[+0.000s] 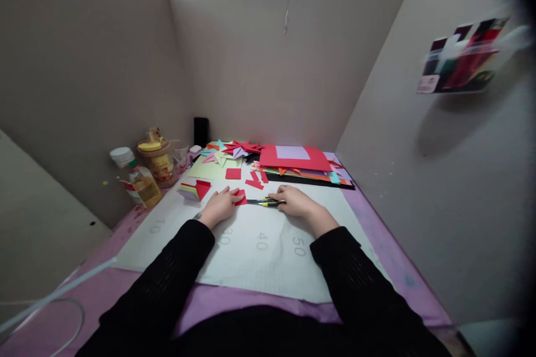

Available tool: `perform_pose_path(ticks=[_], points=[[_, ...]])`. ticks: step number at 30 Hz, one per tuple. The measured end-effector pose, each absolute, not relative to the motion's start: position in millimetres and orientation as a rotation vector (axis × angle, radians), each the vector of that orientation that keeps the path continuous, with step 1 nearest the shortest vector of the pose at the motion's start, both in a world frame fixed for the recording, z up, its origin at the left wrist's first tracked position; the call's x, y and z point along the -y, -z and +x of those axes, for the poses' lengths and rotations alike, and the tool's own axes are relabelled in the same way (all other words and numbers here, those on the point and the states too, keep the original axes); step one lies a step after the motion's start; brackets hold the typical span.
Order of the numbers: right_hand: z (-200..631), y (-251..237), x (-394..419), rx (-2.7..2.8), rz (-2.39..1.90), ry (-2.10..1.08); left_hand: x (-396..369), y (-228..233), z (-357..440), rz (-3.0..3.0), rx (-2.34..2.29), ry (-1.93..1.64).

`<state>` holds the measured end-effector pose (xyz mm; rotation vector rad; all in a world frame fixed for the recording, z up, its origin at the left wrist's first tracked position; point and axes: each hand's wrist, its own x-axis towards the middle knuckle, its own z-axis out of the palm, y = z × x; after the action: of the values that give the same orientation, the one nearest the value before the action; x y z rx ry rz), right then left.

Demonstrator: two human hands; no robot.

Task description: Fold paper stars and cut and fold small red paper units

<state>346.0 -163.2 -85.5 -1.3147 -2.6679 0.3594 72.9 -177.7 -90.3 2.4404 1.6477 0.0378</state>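
My left hand [221,204] rests on the white cutting mat [255,245] and pins a small red paper piece [241,197] under its fingertips. My right hand [293,201] lies just to the right, fingers on a black and yellow craft knife [264,202] whose tip points at the red piece. Both arms wear black sleeves. More red paper scraps [255,179] and a red square [233,173] lie just beyond the hands.
A stack of coloured paper sheets [297,163] and folded paper stars [234,150] sit at the back. A folded red and yellow piece [193,189] lies left. Bottles and jars [144,178] stand at the left edge. Cardboard walls enclose the purple table [377,234].
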Motion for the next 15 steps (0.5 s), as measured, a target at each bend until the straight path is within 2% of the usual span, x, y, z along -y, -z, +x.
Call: perform_pose_path(ticks=[6,15], points=[[348.4,78.5,167.6,2.663,-1.363,-0.47,175.5,93.0,72.1,2.378,-1.644,-0.089],[338.6,76.1,173.8,2.656,-1.376,-0.429,171.1,101.7,71.8,2.286,-1.631,-0.355]])
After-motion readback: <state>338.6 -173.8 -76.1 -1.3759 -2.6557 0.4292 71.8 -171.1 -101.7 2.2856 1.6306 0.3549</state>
